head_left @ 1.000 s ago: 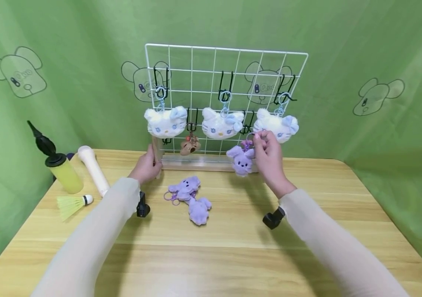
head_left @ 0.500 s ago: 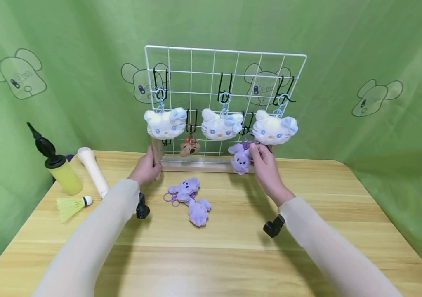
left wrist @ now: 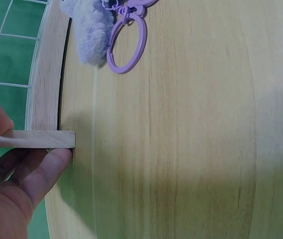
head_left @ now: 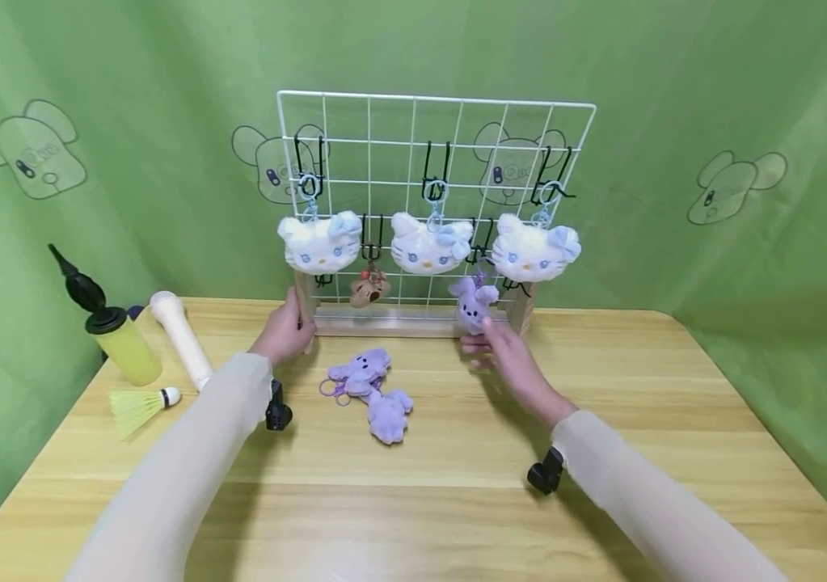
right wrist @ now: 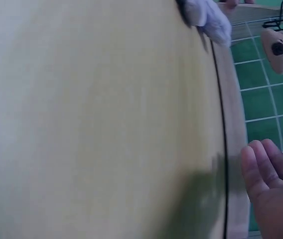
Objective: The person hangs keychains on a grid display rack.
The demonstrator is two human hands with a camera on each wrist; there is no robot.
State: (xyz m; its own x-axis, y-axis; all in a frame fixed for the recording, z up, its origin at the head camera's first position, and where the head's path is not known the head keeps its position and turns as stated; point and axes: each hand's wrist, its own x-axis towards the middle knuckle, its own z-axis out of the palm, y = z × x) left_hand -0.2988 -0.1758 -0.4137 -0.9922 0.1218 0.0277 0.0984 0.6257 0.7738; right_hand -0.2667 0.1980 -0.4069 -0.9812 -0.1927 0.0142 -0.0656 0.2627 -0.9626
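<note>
My left hand (head_left: 284,330) grips the wooden side upright of a white wire grid rack (head_left: 413,99); in the left wrist view thumb and fingers lie on either side of that wooden piece (left wrist: 42,139). A purple plush bunny keychain (head_left: 473,304) hangs by its ring at a black hook on the rack's lower right. Just below it, my right hand (head_left: 518,368) has its fingers extended and holds nothing; the thumb is at the bunny's lower edge, and I cannot tell whether they touch. Purple plush keychains (head_left: 389,414) lie on the table between the hands.
Three white plush cat heads (head_left: 428,244) hang across the rack, with a brown plush charm (head_left: 369,288) below. On the table's left are a yellow hand pump (head_left: 125,347), a white stick-shaped object (head_left: 182,338) and a yellow shuttlecock (head_left: 142,407). A green curtain (head_left: 646,121) stands behind.
My right hand has let go of the purple bunny keychain's ring and moved down beneath it, fingers spreading. The bunny now hangs from the hook. My left hand stays on the wooden upright.
</note>
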